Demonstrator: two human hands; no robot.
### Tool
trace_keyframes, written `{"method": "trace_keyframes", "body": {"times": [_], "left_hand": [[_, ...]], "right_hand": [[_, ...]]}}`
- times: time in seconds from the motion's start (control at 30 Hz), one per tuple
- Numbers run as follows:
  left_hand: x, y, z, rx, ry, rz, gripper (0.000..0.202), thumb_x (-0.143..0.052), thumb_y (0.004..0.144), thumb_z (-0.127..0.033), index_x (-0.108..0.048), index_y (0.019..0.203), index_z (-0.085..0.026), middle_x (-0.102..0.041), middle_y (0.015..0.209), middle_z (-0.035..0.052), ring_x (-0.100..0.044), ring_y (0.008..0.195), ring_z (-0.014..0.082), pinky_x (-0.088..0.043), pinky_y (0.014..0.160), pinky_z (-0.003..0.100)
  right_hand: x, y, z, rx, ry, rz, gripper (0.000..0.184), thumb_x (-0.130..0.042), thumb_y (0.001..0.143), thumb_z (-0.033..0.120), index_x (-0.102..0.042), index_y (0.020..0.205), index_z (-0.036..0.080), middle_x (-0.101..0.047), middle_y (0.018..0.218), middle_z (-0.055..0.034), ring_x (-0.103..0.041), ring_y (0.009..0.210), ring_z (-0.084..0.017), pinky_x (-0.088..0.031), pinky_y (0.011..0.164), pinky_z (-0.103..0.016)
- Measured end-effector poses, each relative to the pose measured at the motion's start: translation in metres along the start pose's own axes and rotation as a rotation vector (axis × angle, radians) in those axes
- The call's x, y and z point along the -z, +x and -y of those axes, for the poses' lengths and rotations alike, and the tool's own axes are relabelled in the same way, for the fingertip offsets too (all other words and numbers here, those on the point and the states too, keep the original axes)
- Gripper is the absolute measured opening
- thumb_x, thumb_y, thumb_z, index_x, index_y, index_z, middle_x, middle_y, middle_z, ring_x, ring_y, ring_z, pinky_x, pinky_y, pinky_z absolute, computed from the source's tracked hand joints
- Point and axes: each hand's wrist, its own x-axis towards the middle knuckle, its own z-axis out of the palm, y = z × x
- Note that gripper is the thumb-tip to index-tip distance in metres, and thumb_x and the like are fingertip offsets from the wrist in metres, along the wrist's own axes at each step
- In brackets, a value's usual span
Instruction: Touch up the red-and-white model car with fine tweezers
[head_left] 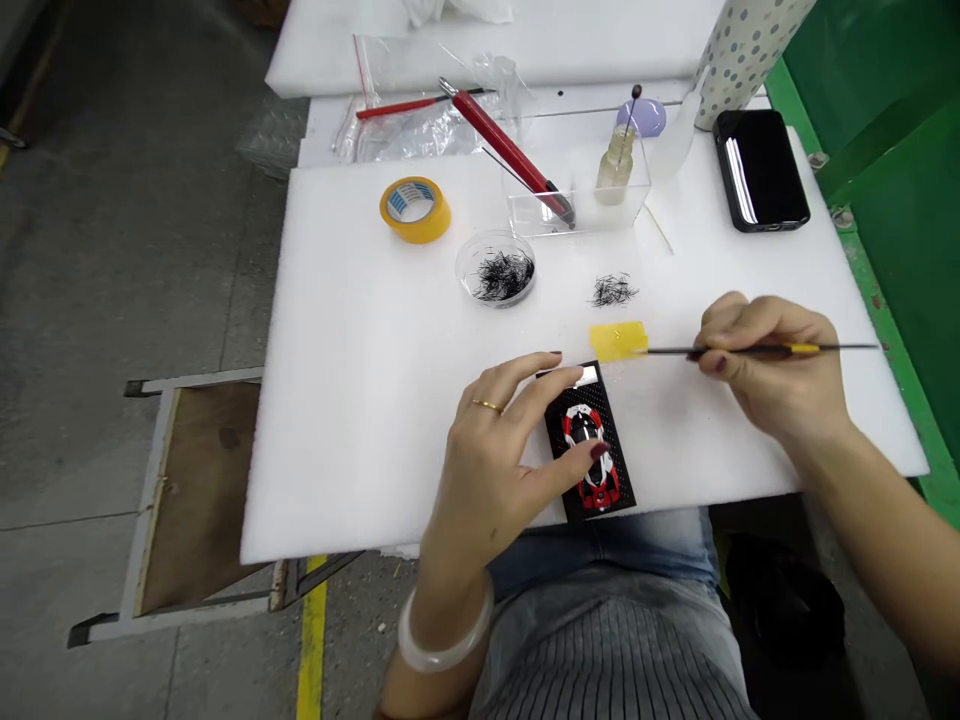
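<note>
Two hands busy: L hand (pixel 495 455) grips car card (pixel 592 455) thumb-and-finger, pinning it flat near foam (pixel 360 400) front edge so it can't slide. R hand (pixel 772 375) pinches brush (pixel 750 349) pencil-style for fine control, tip on yellow patch (pixel 619 340). Fibre dish (pixel 496 268) w/in reach.

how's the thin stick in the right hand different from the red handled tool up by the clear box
The thin stick is dark and hair-slim with a yellow band; the red-handled tool is thicker and bright red. The right hand holds the thin stick level, its tip at the yellow patch; the red-handled tool lies untouched and slanting, its dark end in the clear box. Both are long and straight.
</note>
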Motion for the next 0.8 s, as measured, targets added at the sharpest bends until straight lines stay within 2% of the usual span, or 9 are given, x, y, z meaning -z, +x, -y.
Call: {"method": "trace_keyframes", "body": {"times": [0.13, 0.2, 0.27, 0.4, 0.8], "left_hand": [[0.006, -0.011, 0.014, -0.069, 0.087, 0.248, 0.092, -0.075, 0.076, -0.072, -0.046, 0.150, -0.025, -0.044, 0.159, 0.0181, -0.043, 0.146, 0.0394, -0.039, 0.118, 0.057], [0.004, -0.015, 0.018, -0.094, 0.140, 0.328, 0.110, -0.076, 0.069, -0.079, -0.037, 0.156, -0.023, -0.033, 0.165, 0.0217, -0.031, 0.152, 0.0442, -0.033, 0.121, 0.062], [0.001, -0.018, 0.020, -0.111, 0.190, 0.369, 0.121, -0.079, 0.064, -0.080, -0.031, 0.159, -0.022, -0.028, 0.166, 0.0240, -0.026, 0.153, 0.0471, -0.029, 0.121, 0.065], [-0.002, -0.018, 0.019, -0.119, 0.243, 0.386, 0.128, -0.086, 0.057, -0.076, -0.031, 0.158, -0.018, -0.032, 0.164, 0.0260, -0.028, 0.152, 0.0483, -0.028, 0.121, 0.065], [-0.001, -0.017, 0.017, -0.096, 0.242, 0.401, 0.123, -0.082, 0.063, -0.075, -0.028, 0.159, -0.021, -0.032, 0.164, 0.0238, -0.029, 0.151, 0.0474, -0.024, 0.122, 0.064]], "right_hand": [[0.009, 0.018, -0.007, -0.079, -0.146, -0.066, 0.026, -0.098, 0.060, 0.038, -0.077, 0.069, 0.026, -0.074, 0.071, 0.0033, -0.064, 0.064, -0.013, -0.051, 0.057, -0.028], [0.008, 0.021, -0.008, -0.095, -0.191, -0.068, 0.029, -0.098, 0.058, 0.043, -0.076, 0.068, 0.027, -0.074, 0.069, 0.0028, -0.062, 0.061, -0.015, -0.050, 0.055, -0.031], [0.004, 0.021, -0.008, -0.097, -0.233, -0.066, 0.027, -0.098, 0.060, 0.044, -0.077, 0.068, 0.028, -0.074, 0.069, 0.0025, -0.061, 0.061, -0.016, -0.050, 0.056, -0.033], [-0.002, 0.021, -0.007, -0.095, -0.255, -0.073, 0.024, -0.099, 0.060, 0.034, -0.077, 0.067, 0.027, -0.075, 0.070, 0.0010, -0.060, 0.061, -0.015, -0.050, 0.058, -0.031], [-0.006, 0.026, -0.005, -0.111, -0.235, -0.077, 0.024, -0.100, 0.056, 0.022, -0.078, 0.064, 0.021, -0.070, 0.061, 0.0016, -0.057, 0.056, -0.010, -0.046, 0.057, -0.029]]}}
